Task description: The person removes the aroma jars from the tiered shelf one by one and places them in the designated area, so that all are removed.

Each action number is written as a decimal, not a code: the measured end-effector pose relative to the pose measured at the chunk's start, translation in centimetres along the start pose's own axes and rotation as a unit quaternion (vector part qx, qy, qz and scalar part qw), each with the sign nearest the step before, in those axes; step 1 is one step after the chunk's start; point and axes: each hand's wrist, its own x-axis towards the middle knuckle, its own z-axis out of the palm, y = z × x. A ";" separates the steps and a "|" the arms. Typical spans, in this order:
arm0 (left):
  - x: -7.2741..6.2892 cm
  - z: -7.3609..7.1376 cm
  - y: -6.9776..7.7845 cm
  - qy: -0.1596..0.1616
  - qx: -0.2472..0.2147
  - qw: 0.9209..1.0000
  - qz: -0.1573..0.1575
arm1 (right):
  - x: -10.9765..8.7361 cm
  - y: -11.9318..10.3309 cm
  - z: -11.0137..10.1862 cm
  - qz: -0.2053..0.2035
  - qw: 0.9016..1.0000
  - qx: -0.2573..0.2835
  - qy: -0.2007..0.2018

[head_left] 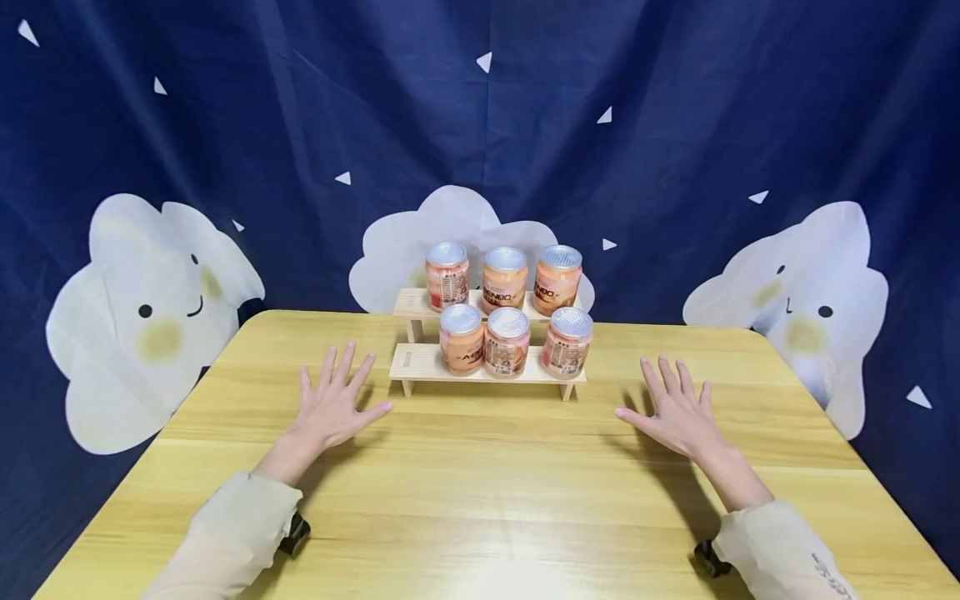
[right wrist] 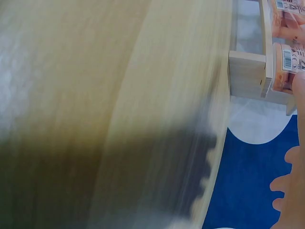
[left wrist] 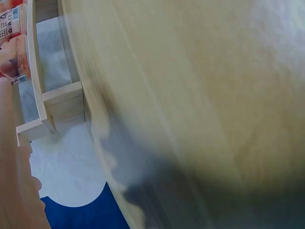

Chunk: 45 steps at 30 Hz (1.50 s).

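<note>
My left hand (head_left: 330, 410) hovers over the table with its fingers spread, to the left of a two-step wooden rack (head_left: 420, 363). On the other side, my right hand (head_left: 678, 417) is spread in the same way, holding nothing. Fruit jars with silver lids stand on both steps. The upper step carries a left jar (head_left: 447, 277), a middle jar (head_left: 504, 282) and a right jar (head_left: 557, 280). Below them are another left jar (head_left: 462, 340), a middle one (head_left: 507, 343) and a right one (head_left: 567, 343). Both hands are apart from the jars.
The light wooden table (head_left: 480, 483) has rounded far corners. Behind it hangs a dark blue curtain (head_left: 420, 100) with white cloud faces and small triangles. A dark band (head_left: 296, 533) is on the left wrist and another (head_left: 711, 558) on the right.
</note>
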 end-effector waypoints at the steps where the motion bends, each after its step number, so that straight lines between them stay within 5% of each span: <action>1: 0.0 0.0 0.0 -0.001 0.001 1.000 0.000 | 0.0 0.0 0.0 -0.001 1.000 0.001 -0.001; 9: 1.1 0.1 1.0 -0.015 -0.007 1.000 0.003 | 0.5 -0.1 0.1 0.001 0.999 0.024 -0.021; 17: 2.6 0.4 1.8 -0.026 -0.047 0.999 0.002 | 1.9 -1.0 0.5 -0.025 0.994 0.111 -0.007; 27: 4.4 1.0 2.7 -0.027 -0.061 0.998 -0.007 | 4.2 -3.9 1.1 -0.044 0.966 0.252 0.028; 34: 5.1 1.3 3.2 -0.037 -0.100 0.994 -0.035 | 5.8 -6.6 1.6 -0.102 0.928 0.342 0.110; 39: 5.0 1.2 3.2 -0.034 -0.125 0.991 -0.040 | 6.5 -7.6 1.4 -0.060 0.924 0.360 0.118; 45: 5.6 1.3 3.3 -0.065 -0.137 0.987 -0.062 | 7.2 -7.8 1.4 -0.055 0.919 0.365 0.140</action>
